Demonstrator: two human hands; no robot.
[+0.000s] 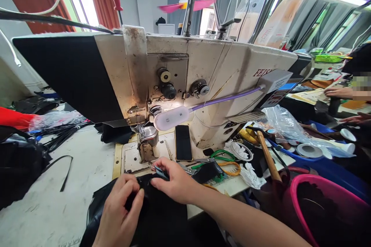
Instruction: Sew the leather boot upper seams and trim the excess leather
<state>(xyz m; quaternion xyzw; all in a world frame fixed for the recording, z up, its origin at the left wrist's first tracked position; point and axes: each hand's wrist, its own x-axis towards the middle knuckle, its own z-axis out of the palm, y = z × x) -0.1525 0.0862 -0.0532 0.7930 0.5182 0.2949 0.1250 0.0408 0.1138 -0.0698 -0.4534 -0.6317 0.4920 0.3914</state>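
A piece of black fabric [162, 216] lies at the near edge of the sewing table, in front of the sewing machine [185, 77]. My left hand [118, 208] pinches its upper edge with curled fingers. My right hand [174, 181] is closed on the fabric too and holds small thread snips [160, 171] against it. Both hands sit just in front of the presser foot [145, 142] and the metal needle plate [130, 158].
A black phone [183, 142] lies on the machine bed under a white lamp [171, 117]. Green and orange scissors [226, 162], a wooden-handled hammer [268, 156], tape rolls and plastic bags crowd the right. A pink bucket [327, 208] stands at lower right. Black straps lie left. Another person's hands [337, 92] work far right.
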